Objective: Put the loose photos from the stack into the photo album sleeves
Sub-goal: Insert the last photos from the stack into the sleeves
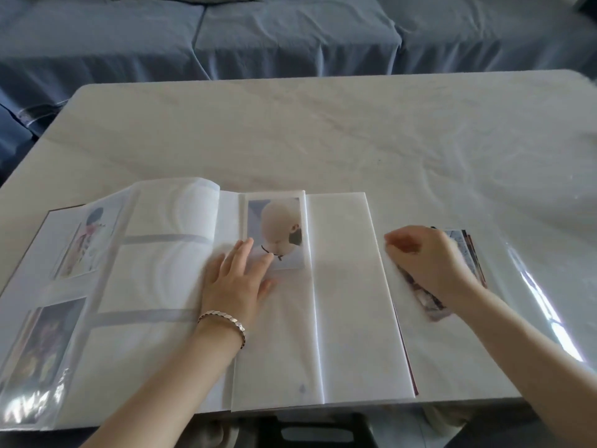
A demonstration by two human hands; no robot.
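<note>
Open photo album (pixel 342 286) lying along the near edge of the bench (pixel 323 130), spreading from the near left corner to past the middle. Its left page is carrying two sleeved pictures, an upper one (pixel 87 240) and a lower one (pixel 42 344); a middle leaf (pixel 181 215) is arching up beside the spine. On the right page a single photo (pixel 281 227), showing a pale rounded head shape, is sitting in the top sleeve nearest the spine, towards the far edge of the page.

The left hand (pixel 235 286), wearing a bracelet (pixel 226 321) at the wrist, is lying flat on that page with its fingers (pixel 247 250) released and straight, their tips touching the lower part of the sleeved photo.

The stack of loose photos (pixel 473 253) is lying on the bench just beside the album's right edge, towards the near right corner. The right hand (pixel 429 263) is covering most of the stack, fingers curled downward over it; being blurred, it is not showing whether those fingers are grasping a print or only resting on the pile.

A glossy clear sheet (pixel 533 286) is covering the bench top. A blue-covered sofa (pixel 290 37) is standing beyond the far edge.
</note>
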